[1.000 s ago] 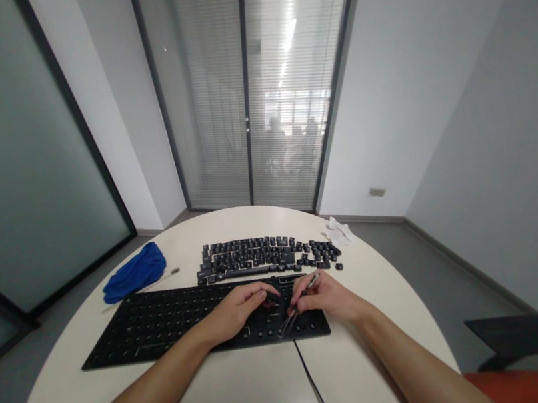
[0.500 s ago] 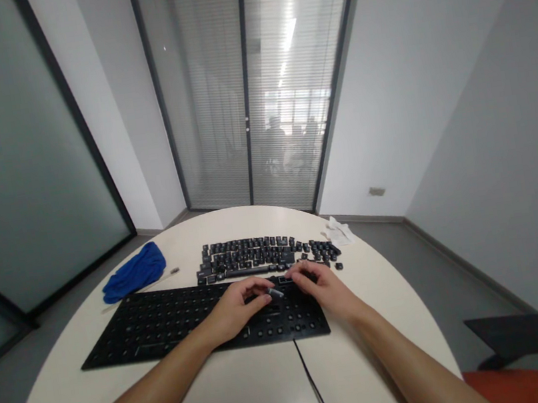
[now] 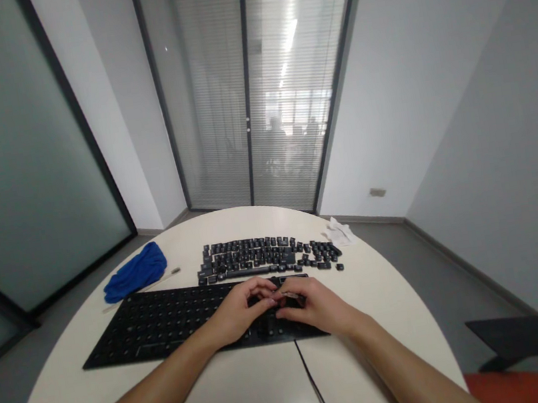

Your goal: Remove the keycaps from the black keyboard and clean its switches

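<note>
A black keyboard base (image 3: 165, 321) without its keycaps lies across the table, rows of bare key posts showing. Over its right part my left hand (image 3: 239, 308) is closed, its thumb and fingers drawn together in a pinch. My right hand (image 3: 319, 302) meets it fingertip to fingertip, fingers curled and also closed. Whatever small thing is between the fingertips is mostly covered, and I cannot make out its kind. Behind the base, loose black keycaps (image 3: 247, 255) stand in rows, with a long spacebar (image 3: 248, 272) at their front.
A blue cloth (image 3: 135, 273) lies at the left, beside a thin stick-like brush (image 3: 162, 279). Crumpled white tissue (image 3: 339, 231) sits at the right back. A black cable (image 3: 314, 383) runs from the base toward me over the round table (image 3: 237, 395). A red-seated chair (image 3: 519, 386) stands at right.
My right hand has moved left and toward me from the base's upper right, and its fingers now meet my left hand's. The small grey-blue thing at my left fingertips is now mostly hidden.
</note>
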`<action>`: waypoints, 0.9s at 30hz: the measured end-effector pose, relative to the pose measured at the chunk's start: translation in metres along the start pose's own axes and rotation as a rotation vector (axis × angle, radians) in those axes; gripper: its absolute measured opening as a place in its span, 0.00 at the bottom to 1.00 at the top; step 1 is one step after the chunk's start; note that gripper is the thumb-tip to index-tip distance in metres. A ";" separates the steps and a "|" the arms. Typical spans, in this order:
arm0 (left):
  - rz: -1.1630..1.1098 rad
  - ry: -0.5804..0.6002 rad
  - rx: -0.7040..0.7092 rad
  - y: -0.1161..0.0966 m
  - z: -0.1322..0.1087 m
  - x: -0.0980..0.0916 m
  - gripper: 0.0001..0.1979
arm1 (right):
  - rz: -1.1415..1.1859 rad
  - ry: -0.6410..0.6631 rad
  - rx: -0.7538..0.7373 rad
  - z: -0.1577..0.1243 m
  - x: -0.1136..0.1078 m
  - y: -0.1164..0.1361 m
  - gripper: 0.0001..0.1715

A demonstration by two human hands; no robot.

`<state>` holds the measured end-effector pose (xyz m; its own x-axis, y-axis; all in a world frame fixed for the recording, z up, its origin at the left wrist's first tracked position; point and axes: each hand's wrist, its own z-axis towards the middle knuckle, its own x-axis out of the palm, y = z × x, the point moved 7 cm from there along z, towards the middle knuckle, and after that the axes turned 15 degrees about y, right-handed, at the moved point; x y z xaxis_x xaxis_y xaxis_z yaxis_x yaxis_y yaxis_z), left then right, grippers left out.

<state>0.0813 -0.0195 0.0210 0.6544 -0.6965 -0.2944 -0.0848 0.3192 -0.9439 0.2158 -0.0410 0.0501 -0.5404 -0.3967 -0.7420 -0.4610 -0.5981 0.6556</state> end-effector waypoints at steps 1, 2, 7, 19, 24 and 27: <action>0.018 -0.003 -0.004 -0.001 0.000 0.001 0.11 | -0.023 -0.020 0.022 0.001 0.000 -0.002 0.08; 0.040 -0.008 -0.005 -0.003 0.001 0.002 0.11 | -0.044 -0.038 0.044 0.001 0.001 -0.003 0.06; 0.049 -0.101 0.015 -0.001 0.001 -0.005 0.09 | -0.067 -0.029 0.050 -0.001 -0.001 0.002 0.06; -0.090 -0.166 0.020 0.000 -0.001 -0.016 0.11 | -0.154 0.411 -0.163 -0.003 0.052 0.047 0.15; -0.096 -0.172 0.019 0.003 -0.001 -0.016 0.11 | -0.152 0.392 -0.137 -0.003 0.049 0.044 0.13; -0.111 -0.177 0.010 0.004 -0.001 -0.017 0.12 | -0.102 0.323 -0.072 -0.003 0.036 0.039 0.15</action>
<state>0.0690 -0.0071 0.0217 0.7813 -0.6040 -0.1572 0.0016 0.2538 -0.9673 0.1807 -0.0808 0.0480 -0.2379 -0.5256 -0.8168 -0.4436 -0.6893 0.5728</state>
